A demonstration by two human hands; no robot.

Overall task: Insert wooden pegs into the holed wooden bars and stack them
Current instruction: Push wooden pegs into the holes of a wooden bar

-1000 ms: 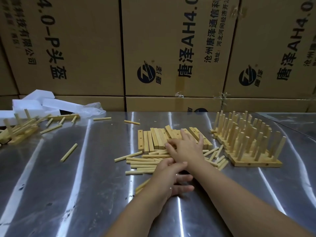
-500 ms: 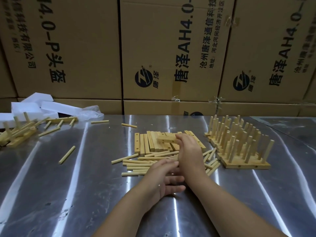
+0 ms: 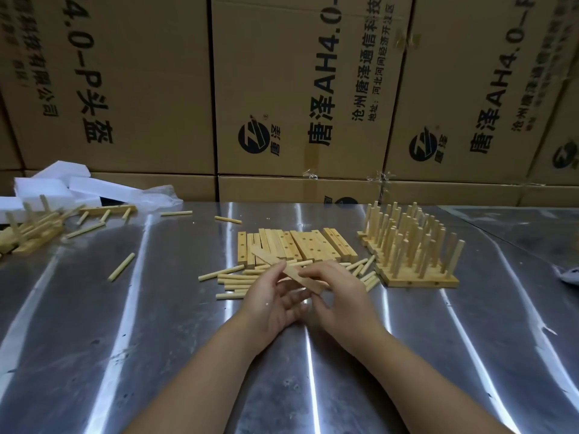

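wooden bar [image 3: 266, 257] held aslant; left hand [image 3: 272, 300] grip and right hand [image 3: 341, 297] grip both pinch it, apparently.
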